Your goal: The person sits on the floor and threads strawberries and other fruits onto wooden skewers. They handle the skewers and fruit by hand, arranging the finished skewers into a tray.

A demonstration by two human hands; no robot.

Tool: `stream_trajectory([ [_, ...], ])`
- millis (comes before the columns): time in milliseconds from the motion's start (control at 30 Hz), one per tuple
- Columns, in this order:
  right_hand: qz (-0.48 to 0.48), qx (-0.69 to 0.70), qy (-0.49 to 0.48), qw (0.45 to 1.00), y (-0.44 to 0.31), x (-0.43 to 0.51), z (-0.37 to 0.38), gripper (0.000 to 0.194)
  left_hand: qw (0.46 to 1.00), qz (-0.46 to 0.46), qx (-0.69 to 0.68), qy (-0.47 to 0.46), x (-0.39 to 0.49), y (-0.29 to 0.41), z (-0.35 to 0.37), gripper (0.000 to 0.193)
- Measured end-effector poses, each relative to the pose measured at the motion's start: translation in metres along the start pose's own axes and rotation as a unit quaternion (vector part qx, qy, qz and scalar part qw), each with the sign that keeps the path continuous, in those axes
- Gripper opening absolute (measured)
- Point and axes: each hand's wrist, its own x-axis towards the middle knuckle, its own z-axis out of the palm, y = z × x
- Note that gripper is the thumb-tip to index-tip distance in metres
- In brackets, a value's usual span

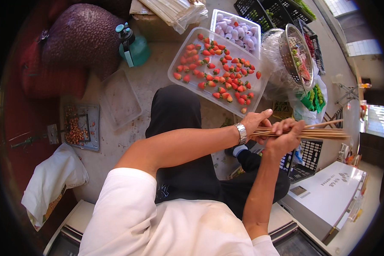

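A bundle of thin wooden sticks (323,134) lies across both my hands, right of my knee. My right hand (284,136) is closed around its middle, and the far ends are blurred. At the near ends is my left hand (255,124), a metal-banded watch (241,132) on its wrist. Its fingers curl about the sticks, with the thumb sticking out. Beyond my knee, a translucent plastic tray (196,32) bears many loose strawberries (225,67) with green caps. One corner of this tray comes close to my left hand.
Behind the tray stands a white box (213,19) of fruit in foam nets. A steel colander (288,57) and black crates (307,160) are on the right. A teal spray bottle (137,51), mesh sacks (80,35) and an empty plastic tray (120,99) are on the left.
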Motion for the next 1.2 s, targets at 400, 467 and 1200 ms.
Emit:
stream_trajectory([
  [400,0.114,-0.294,-0.093,0.944,0.062,0.029,-0.091,0.013,0.938,0.138,0.308,0.083,-0.023,0.044,-0.030,0.040],
  [467,0.156,-0.375,-0.111,0.907,0.088,0.031,-0.104,0.018,0.932,0.182,0.295,0.108,-0.050,0.072,-0.045,0.036],
  [1200,0.252,-0.415,-0.179,0.856,0.191,0.104,-0.121,0.024,0.923,0.245,-0.119,0.272,-0.050,0.050,-0.300,0.031],
])
